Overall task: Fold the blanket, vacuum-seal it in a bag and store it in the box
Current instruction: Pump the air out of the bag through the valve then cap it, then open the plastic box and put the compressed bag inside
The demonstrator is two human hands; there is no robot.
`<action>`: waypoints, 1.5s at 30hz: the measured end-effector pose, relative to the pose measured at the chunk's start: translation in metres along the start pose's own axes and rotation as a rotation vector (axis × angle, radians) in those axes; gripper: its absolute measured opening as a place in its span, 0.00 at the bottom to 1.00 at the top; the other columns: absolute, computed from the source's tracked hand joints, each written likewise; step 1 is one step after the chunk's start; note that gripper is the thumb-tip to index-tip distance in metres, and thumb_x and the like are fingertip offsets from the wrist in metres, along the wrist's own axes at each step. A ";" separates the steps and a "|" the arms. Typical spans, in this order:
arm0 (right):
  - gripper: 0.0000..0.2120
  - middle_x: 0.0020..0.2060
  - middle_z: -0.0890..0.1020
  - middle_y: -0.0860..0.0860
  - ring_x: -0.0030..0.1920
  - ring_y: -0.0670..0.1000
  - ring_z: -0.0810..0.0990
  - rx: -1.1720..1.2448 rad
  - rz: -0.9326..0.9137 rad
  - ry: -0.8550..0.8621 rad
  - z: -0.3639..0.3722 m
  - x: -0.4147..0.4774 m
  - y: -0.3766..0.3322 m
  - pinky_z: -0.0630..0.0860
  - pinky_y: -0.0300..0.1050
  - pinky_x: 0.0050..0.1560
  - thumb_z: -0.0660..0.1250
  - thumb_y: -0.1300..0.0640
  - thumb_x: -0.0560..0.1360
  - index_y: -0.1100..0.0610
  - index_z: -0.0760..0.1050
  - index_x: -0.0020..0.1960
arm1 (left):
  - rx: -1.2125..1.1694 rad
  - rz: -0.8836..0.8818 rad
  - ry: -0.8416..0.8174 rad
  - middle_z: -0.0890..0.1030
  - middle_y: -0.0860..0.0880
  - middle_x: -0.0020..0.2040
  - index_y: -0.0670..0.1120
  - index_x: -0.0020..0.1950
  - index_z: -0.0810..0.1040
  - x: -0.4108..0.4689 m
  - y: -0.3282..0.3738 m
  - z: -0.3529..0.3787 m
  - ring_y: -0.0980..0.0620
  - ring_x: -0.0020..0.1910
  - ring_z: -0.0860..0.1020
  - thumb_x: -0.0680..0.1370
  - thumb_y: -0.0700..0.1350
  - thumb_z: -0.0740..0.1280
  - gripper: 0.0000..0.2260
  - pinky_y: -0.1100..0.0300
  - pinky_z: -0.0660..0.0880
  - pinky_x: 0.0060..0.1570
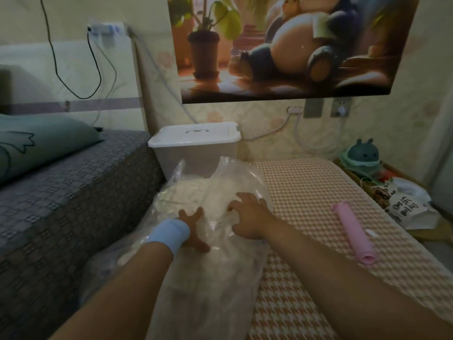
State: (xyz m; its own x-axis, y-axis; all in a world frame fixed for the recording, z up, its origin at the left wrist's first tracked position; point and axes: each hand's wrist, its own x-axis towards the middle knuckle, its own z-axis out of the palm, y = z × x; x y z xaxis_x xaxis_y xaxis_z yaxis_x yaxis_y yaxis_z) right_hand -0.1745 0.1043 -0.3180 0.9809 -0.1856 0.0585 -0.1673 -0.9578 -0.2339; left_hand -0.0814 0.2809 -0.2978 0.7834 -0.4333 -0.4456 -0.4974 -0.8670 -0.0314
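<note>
A clear plastic vacuum bag (235, 173) lies on the houndstooth mattress, with a white folded blanket (186, 190) inside it. My left hand (193, 229), with a blue wristband, presses flat on the bag with fingers spread. My right hand (247, 217) rests on top of the bag just to the right, its fingers curled into the plastic. Behind the bag stands a translucent storage box (171, 155) with its white lid (196, 134) closed.
A grey patterned bed (73, 192) with a green pillow (36, 143) rises on the left. A rolled pink object (353, 231) lies on the mattress (306, 192) at the right. Beyond it sit a white printed bag (404, 204) and a green toy (362, 153). Cables hang on the wall.
</note>
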 end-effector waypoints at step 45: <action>0.24 0.68 0.74 0.50 0.61 0.57 0.77 -0.097 0.084 -0.034 -0.137 0.160 0.027 0.77 0.53 0.59 0.61 0.55 0.77 0.46 0.66 0.72 | -0.170 0.185 0.501 0.63 0.47 0.75 0.51 0.76 0.60 0.111 0.038 -0.169 0.43 0.71 0.65 0.78 0.49 0.64 0.27 0.49 0.65 0.69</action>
State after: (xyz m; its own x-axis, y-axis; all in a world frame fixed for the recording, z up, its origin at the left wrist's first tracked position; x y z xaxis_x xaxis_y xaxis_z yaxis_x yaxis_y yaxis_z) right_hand -0.0358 0.0192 -0.1819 0.9656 -0.2598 0.0092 -0.2559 -0.9563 -0.1414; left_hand 0.0499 0.1582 -0.1970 0.7909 -0.6098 0.0504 -0.6085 -0.7751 0.1700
